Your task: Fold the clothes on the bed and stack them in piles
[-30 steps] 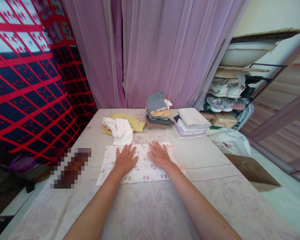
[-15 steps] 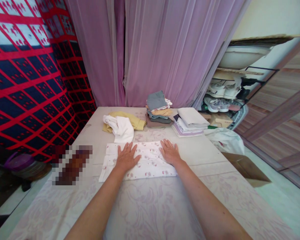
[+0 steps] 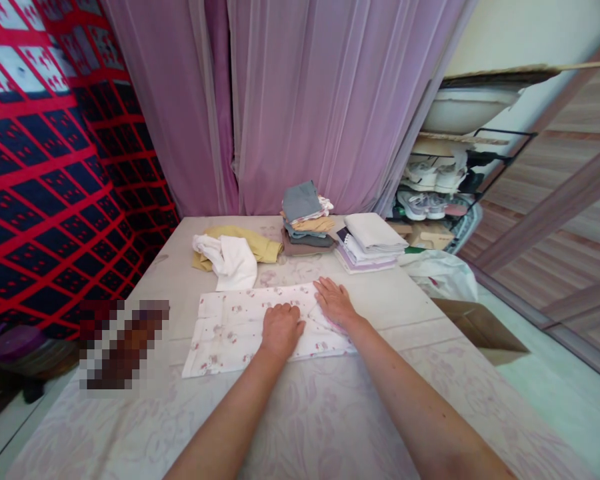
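A white cloth garment printed with small reddish figures lies folded into a long flat shape on the table. My left hand rests on its middle, fingers bent and drawn together on the fabric; the fingertips are partly hidden. Over the garment's right end lies my right hand, palm down with its fingers stretched out. Slight creases and a bit of pink edge show beside the right hand. Just behind the garment are a crumpled white cloth and a yellow cloth.
Folded clothes stand in a coloured stack and a white stack near the table's far edge. Purple curtains hang behind. On the right are a shoe rack and a cardboard box. A blurred patch covers the left edge.
My left hand has slid right along the garment, towards my right hand, and its spread fingers have curled in. The right hand stays at the right end. The view has shifted slightly.
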{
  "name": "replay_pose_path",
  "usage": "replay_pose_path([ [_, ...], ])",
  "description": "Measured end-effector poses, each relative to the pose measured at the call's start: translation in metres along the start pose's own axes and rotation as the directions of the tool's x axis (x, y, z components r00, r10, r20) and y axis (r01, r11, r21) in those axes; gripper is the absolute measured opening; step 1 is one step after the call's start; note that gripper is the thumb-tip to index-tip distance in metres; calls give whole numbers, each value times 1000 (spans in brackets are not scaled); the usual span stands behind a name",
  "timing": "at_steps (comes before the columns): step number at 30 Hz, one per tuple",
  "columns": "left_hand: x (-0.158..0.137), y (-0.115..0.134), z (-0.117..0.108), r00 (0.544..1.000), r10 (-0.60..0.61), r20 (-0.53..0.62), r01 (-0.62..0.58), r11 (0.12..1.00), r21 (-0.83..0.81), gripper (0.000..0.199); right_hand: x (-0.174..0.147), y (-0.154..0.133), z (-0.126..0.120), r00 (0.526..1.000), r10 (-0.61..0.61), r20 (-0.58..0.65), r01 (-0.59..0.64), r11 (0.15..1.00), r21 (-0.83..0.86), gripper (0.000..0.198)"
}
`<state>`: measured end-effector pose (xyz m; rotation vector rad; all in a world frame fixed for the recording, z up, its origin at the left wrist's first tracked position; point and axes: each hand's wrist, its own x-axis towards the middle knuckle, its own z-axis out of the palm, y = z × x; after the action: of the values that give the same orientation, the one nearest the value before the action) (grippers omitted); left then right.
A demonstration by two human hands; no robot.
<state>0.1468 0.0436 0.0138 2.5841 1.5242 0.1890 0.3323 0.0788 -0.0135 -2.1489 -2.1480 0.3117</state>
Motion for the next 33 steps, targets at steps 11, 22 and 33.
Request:
replay_pose_path([
  [11,-7,-26,1,960,279,2,-278,957,86,21,2,0,6,999,26,-29,-25,1000,14,51],
  [22,-14,-39,21,953,280,117,-276,960,-50,55,-2,-14,-1,1000,-14,0,14,999,31,54],
  [33,-17,-37,23,957,261,127,-257,965,-48,69,-1,-22,3,998,48,-47,-50,998,-31,53],
])
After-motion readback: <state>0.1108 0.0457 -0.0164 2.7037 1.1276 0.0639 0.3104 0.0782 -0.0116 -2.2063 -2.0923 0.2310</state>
